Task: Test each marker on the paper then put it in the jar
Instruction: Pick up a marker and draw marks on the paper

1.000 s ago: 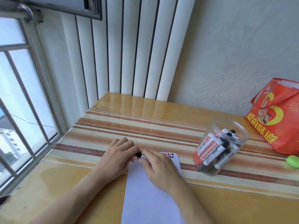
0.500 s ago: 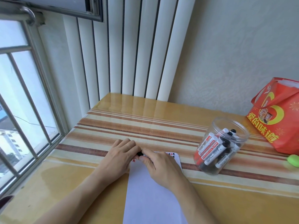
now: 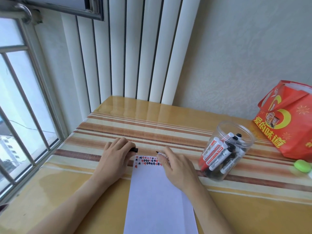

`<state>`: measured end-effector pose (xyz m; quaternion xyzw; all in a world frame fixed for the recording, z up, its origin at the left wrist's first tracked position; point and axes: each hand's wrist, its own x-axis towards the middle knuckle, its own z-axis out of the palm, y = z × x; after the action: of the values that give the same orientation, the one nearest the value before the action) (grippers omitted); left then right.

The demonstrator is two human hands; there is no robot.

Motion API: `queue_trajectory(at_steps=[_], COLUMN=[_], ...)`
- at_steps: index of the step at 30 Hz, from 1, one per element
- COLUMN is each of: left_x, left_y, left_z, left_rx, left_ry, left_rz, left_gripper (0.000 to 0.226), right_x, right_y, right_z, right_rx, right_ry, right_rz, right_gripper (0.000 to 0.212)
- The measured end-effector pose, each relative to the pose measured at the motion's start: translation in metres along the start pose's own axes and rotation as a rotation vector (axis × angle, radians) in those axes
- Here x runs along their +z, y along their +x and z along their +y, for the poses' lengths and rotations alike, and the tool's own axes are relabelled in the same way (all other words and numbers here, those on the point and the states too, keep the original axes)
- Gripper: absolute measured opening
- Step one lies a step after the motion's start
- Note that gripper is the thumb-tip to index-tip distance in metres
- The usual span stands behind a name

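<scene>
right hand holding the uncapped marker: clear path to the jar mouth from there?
Probably yes. The right hand sits left of the open jar, only bare table between; markers inside leave the mouth partly free.

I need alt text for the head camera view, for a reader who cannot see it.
Over white paper with red and black test marks, the left hand holds a black cap and the right hand an uncapped marker. A clear jar of markers stands right.

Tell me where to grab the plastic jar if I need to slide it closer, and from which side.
Grip the clear jar round its upper wall, coming from its left, the side facing the paper. It stands upright and open-topped; markers fill it, and the red bag crowds its right.
</scene>
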<state>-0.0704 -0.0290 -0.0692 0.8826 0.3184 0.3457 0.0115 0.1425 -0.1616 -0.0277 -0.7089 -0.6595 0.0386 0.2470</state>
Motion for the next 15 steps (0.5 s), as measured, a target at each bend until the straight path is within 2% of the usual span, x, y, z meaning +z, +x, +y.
queue_trajectory(at_steps=[3, 6, 9, 13, 15], left_x=[0.010, 0.012, 0.012, 0.005, -0.001], left_y=[0.000, 0.000, 0.000, 0.004, 0.003], left_z=[-0.002, -0.002, -0.002, 0.000, -0.002], left_rx=[-0.153, -0.202, -0.186, -0.201, -0.177], left_ry=[0.080, 0.067, 0.041, 0.025, -0.004], left_rz=[-0.104, -0.181, -0.239, -0.337, -0.416], left_gripper=[0.029, 0.035, 0.047, 0.075, 0.084], right_x=[0.002, 0.005, 0.008, 0.011, 0.013], right_y=[0.001, 0.001, 0.002, 0.005, 0.004], right_z=[0.004, -0.003, -0.012, -0.028, -0.032], right_rx=[0.059, 0.079, 0.155, 0.387, 0.394], right_ry=[0.125, 0.245, 0.633, 1.357, 1.359], right_rz=[0.013, 0.012, 0.039, -0.027, -0.045], right_gripper=[0.008, 0.022, 0.016, 0.038, 0.035])
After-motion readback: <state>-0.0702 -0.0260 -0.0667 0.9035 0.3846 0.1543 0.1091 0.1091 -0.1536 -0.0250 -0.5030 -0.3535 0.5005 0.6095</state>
